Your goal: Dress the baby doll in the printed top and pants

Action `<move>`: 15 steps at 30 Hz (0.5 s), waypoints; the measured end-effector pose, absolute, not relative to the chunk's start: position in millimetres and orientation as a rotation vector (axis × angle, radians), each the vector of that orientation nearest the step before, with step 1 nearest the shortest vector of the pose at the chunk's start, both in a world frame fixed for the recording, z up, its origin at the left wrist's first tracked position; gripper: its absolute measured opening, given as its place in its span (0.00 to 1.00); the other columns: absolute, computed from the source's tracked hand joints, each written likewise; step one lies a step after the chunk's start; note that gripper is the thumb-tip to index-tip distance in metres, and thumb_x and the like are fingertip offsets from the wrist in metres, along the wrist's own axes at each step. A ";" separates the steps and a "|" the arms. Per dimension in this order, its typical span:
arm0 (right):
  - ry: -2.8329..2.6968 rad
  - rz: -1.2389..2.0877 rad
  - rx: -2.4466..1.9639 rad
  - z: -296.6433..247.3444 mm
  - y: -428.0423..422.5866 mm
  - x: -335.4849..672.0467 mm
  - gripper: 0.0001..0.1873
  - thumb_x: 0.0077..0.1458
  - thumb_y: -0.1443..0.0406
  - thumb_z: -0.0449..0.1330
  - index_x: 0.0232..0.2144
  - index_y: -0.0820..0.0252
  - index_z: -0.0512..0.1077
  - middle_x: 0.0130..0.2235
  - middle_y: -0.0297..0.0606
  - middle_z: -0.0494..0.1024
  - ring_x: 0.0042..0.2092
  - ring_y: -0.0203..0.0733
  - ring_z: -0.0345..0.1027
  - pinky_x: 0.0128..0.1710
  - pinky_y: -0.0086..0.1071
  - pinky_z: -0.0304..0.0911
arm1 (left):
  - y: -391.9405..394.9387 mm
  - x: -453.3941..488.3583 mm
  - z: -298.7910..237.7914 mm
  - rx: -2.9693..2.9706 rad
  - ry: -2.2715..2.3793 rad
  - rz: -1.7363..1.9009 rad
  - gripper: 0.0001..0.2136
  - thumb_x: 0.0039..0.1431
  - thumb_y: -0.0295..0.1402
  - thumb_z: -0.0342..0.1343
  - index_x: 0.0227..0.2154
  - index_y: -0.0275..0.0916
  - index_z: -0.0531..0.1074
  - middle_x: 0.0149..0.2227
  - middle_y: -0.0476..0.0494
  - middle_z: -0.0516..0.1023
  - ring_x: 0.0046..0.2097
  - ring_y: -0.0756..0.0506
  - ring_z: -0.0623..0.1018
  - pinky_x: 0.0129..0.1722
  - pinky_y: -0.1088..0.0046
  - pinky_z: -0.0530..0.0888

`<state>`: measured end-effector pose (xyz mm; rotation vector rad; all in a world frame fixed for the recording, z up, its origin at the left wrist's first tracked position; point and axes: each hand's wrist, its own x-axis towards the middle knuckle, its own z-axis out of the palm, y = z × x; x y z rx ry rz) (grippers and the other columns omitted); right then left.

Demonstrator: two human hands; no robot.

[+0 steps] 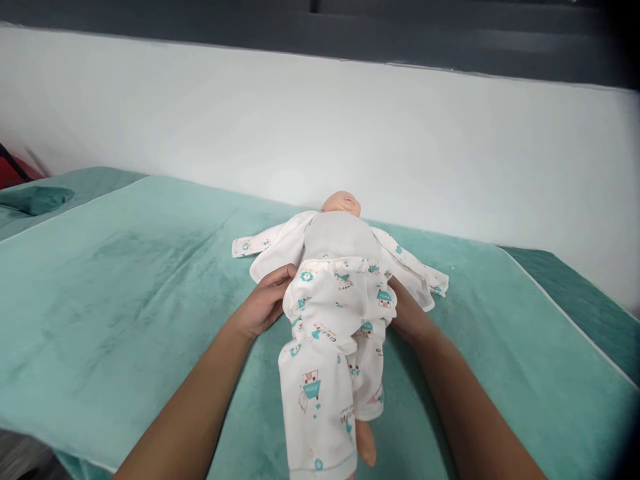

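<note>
A baby doll (345, 202) lies on its back, head at the far end and legs toward me. It wears white printed pants (325, 333) and a white printed jacket (275, 243) spread wide at both sides, over a light grey torso (343, 233). One bare foot (366, 443) shows below a pant leg. My left hand (267, 300) is closed at the left side of the waistband, its fingertips partly tucked behind the cloth. At the opposite side of the waist, my right hand (403, 307) touches the pants; most of its fingers are hidden.
A green padded cloth (150, 287) with pale piping covers the table. Behind the doll's head rises a white wall (320, 133), with a dark band (400, 33) above it. Something red (13, 170) sits at the far left edge.
</note>
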<state>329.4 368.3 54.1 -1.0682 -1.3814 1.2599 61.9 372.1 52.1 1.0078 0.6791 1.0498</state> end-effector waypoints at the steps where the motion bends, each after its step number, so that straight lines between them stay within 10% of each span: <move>1: -1.416 1.220 -1.078 54.0 368.4 329.4 0.24 0.47 0.58 0.69 0.48 0.50 0.74 0.54 0.41 0.77 0.57 0.52 0.68 0.55 0.44 0.66 | 371.9 62.4 52.5 1.022 0.678 1.044 0.06 0.53 0.30 0.62 0.28 0.36 0.69 0.27 0.51 0.68 0.28 0.54 0.68 0.26 0.80 0.64; 15: -1.421 1.055 -1.127 58.7 378.9 327.0 0.14 0.45 0.59 0.67 0.36 0.58 0.80 0.40 0.39 0.83 0.44 0.53 0.74 0.48 0.43 0.67 | 375.5 66.3 52.1 1.051 0.733 1.109 0.08 0.55 0.31 0.61 0.28 0.38 0.66 0.26 0.54 0.66 0.27 0.54 0.65 0.26 0.80 0.61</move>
